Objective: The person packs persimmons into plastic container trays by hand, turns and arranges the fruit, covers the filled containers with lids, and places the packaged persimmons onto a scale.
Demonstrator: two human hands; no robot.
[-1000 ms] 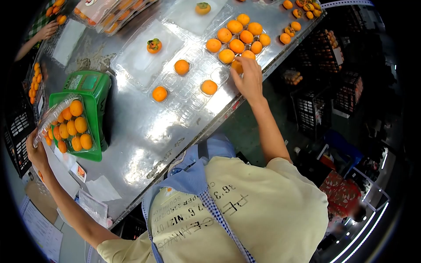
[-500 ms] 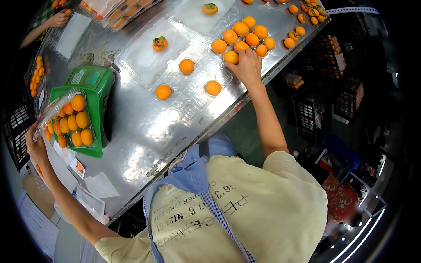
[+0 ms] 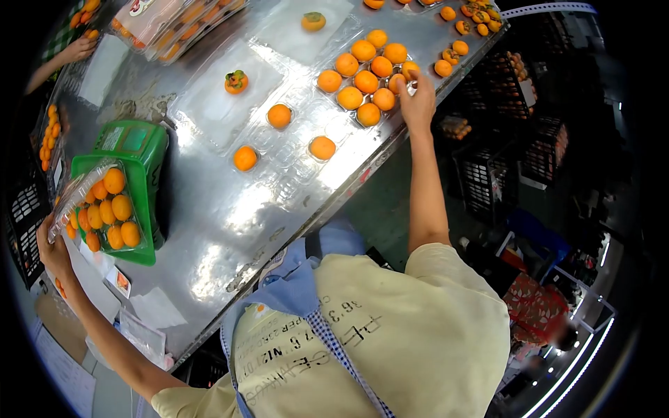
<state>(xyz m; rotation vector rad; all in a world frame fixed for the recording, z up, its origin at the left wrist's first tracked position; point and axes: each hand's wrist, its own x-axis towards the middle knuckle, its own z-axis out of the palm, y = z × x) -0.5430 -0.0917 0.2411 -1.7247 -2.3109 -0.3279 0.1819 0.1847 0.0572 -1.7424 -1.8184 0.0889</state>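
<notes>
At the far left, my left hand (image 3: 56,256) is closed on the edge of a clear plastic clamshell (image 3: 141,240). The clamshell holds several orange persimmons (image 3: 106,211), its lid is raised, and it rests on a green scale (image 3: 150,177). My right hand (image 3: 418,108) is at the right edge of another clear tray full of persimmons (image 3: 366,81). Its thumb and fingers are around one persimmon (image 3: 396,84) there, partly covered by the fingertips.
Single persimmons (image 3: 279,116) sit in clear trays on the metal table (image 3: 230,223). Packed clamshells (image 3: 178,28) are stacked at the back. Loose persimmons (image 3: 481,15) lie at the far right corner. Another person's hand (image 3: 78,50) is at upper left. Black crates (image 3: 486,184) stand beyond the table edge.
My right hand has moved right, from the tray's near row to its right edge, uncovering the near persimmons. My left hand stays at the clamshell. The whole view has shifted slightly.
</notes>
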